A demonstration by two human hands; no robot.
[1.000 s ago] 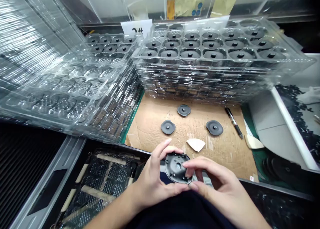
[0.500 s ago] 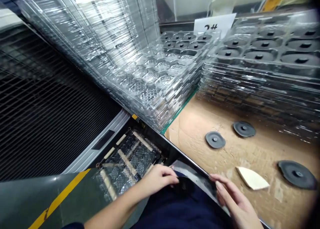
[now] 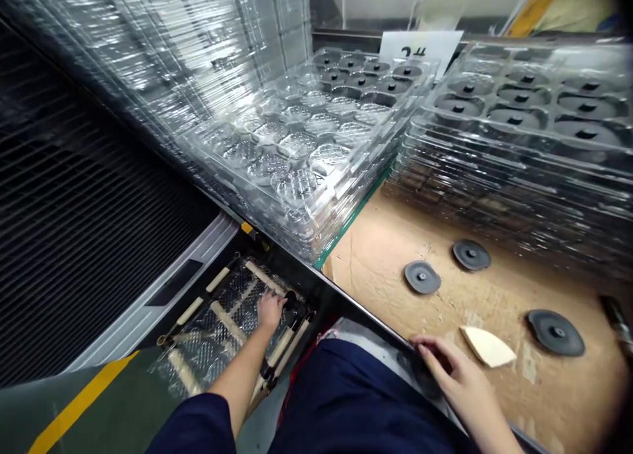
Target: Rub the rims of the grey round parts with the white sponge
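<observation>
Low on the left, my left hand (image 3: 270, 310) reaches down over a clear moulded tray (image 3: 200, 345) in a rack with pale rollers. Its fingers are closed at a dark round piece (image 3: 291, 300), partly hidden by shadow. My right hand (image 3: 457, 371) rests at the front edge of the tan work surface, fingers loosely bent and apart, with nothing clear in them. A dark shape under its fingertips is too dim to name. Three grey discs with raised centres lie beyond it: one nearer (image 3: 422, 277), one behind (image 3: 471, 255), one to the right (image 3: 556, 332).
A cream wedge-shaped piece (image 3: 488, 346) lies near my right hand. Stacked clear trays (image 3: 301, 183) stand at the back, some pockets holding dark discs. Another tray stack (image 3: 494, 157) stands right, below a white sign (image 3: 420, 45). A ribbed black panel (image 3: 99, 196) flanks the left.
My left hand has moved from above my lap, left and forward, down to the rack. My right hand stays at the work surface's edge. The view has shifted slightly.
</observation>
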